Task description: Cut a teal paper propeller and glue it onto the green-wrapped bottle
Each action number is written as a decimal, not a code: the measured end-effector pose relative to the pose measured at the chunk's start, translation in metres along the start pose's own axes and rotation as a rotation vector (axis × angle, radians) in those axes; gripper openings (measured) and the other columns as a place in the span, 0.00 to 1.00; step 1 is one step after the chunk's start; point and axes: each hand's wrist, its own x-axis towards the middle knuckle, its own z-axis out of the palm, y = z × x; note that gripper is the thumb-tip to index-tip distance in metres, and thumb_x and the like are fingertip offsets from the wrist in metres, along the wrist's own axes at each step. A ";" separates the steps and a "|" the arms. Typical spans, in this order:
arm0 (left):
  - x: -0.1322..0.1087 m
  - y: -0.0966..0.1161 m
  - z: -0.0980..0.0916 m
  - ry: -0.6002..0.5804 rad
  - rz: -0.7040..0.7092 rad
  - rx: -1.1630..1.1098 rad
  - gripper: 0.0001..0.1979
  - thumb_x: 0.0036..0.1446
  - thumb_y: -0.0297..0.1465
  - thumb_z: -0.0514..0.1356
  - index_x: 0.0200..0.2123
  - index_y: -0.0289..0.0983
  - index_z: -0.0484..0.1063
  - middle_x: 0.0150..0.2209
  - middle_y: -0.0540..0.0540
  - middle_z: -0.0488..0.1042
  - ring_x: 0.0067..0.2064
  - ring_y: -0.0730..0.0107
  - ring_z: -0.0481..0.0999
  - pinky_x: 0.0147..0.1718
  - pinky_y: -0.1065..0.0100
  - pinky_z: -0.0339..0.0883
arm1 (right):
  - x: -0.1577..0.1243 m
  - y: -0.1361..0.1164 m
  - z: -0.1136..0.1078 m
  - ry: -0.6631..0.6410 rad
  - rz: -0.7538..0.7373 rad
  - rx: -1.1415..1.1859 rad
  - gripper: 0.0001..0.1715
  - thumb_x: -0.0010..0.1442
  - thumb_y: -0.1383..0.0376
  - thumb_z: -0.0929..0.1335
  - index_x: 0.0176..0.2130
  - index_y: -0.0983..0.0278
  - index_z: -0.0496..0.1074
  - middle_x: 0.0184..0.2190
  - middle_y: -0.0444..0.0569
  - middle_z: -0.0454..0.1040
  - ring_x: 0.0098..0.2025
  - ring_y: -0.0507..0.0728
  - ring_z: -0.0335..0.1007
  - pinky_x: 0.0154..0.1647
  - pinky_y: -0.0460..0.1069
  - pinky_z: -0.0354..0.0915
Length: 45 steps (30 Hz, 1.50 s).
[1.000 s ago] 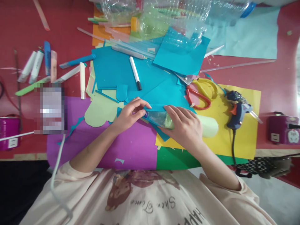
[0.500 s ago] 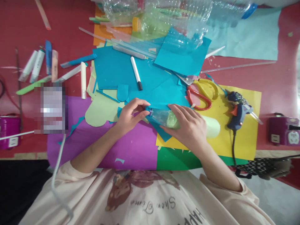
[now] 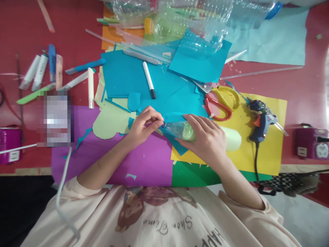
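Observation:
A clear plastic bottle lies on its side in front of me, its neck toward the left. Pale green paper is wrapped round its body. My right hand grips the wrapped body from above, fingers on the far side and thumb on the near side. At the neck, my left hand has thumb and fingers pinched on the small dark blue bottle cap, which is mostly hidden by the fingertips. Under the bottle are blue paper and a yellow sheet.
Red-and-yellow-handled scissors lie beyond my right hand, with a glue gun farther right. A black-and-white marker rests on blue paper. Several markers and a blurred-out device are left. Large clear bottles stand at the back.
My left fingers have curled in more tightly at the cap, covering more of it. My right hand and the bottle stay in nearly the same place.

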 end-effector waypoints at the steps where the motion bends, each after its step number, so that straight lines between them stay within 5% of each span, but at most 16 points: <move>1: 0.000 -0.001 0.000 0.014 0.011 0.000 0.17 0.61 0.48 0.58 0.31 0.40 0.70 0.30 0.50 0.69 0.30 0.75 0.69 0.29 0.71 0.65 | 0.000 0.000 0.000 0.002 -0.005 -0.006 0.26 0.61 0.52 0.69 0.51 0.68 0.72 0.45 0.58 0.81 0.44 0.62 0.79 0.43 0.53 0.71; 6: 0.000 0.000 0.001 0.051 0.012 -0.042 0.16 0.59 0.46 0.61 0.29 0.39 0.71 0.28 0.50 0.70 0.30 0.75 0.71 0.28 0.72 0.65 | 0.001 0.000 0.000 0.000 -0.005 -0.013 0.26 0.61 0.53 0.69 0.51 0.67 0.71 0.45 0.57 0.81 0.44 0.61 0.78 0.43 0.52 0.70; 14: 0.000 0.011 0.003 0.081 -0.294 -0.147 0.20 0.50 0.50 0.67 0.34 0.38 0.75 0.32 0.48 0.77 0.33 0.72 0.77 0.33 0.72 0.71 | 0.000 0.000 0.001 0.002 0.017 -0.003 0.26 0.60 0.54 0.70 0.52 0.66 0.71 0.46 0.57 0.81 0.44 0.62 0.78 0.44 0.53 0.70; 22: -0.001 0.005 0.003 0.106 -0.208 -0.103 0.19 0.51 0.49 0.66 0.33 0.38 0.77 0.45 0.43 0.78 0.38 0.70 0.78 0.33 0.70 0.72 | 0.002 -0.001 0.001 0.017 -0.007 -0.051 0.25 0.62 0.53 0.68 0.51 0.69 0.72 0.45 0.57 0.81 0.43 0.61 0.79 0.43 0.52 0.71; 28: -0.002 0.007 0.004 0.124 -0.262 -0.104 0.19 0.51 0.49 0.66 0.34 0.38 0.77 0.32 0.47 0.80 0.31 0.72 0.76 0.30 0.71 0.71 | 0.001 0.000 0.001 -0.015 0.022 -0.016 0.25 0.61 0.55 0.69 0.52 0.67 0.72 0.46 0.57 0.81 0.45 0.62 0.78 0.44 0.53 0.71; 35: -0.001 0.009 0.004 0.109 -0.274 -0.073 0.23 0.49 0.53 0.65 0.33 0.38 0.75 0.31 0.47 0.79 0.31 0.70 0.76 0.30 0.70 0.70 | 0.000 0.000 0.001 -0.027 0.040 0.009 0.26 0.60 0.55 0.70 0.53 0.67 0.72 0.47 0.58 0.80 0.46 0.63 0.78 0.45 0.54 0.71; 39: -0.003 0.010 0.003 0.105 -0.264 -0.014 0.26 0.56 0.57 0.56 0.35 0.39 0.75 0.28 0.48 0.76 0.29 0.71 0.74 0.27 0.69 0.67 | 0.000 0.000 -0.002 -0.008 0.024 0.012 0.26 0.60 0.54 0.69 0.52 0.67 0.72 0.46 0.58 0.81 0.45 0.62 0.78 0.45 0.53 0.71; 45: 0.005 0.005 0.009 0.178 -0.228 -0.155 0.30 0.62 0.57 0.44 0.38 0.41 0.74 0.49 0.43 0.78 0.51 0.63 0.77 0.52 0.60 0.70 | 0.002 -0.009 -0.007 -0.040 -0.027 0.071 0.25 0.61 0.55 0.68 0.52 0.69 0.72 0.45 0.59 0.81 0.44 0.62 0.78 0.42 0.53 0.71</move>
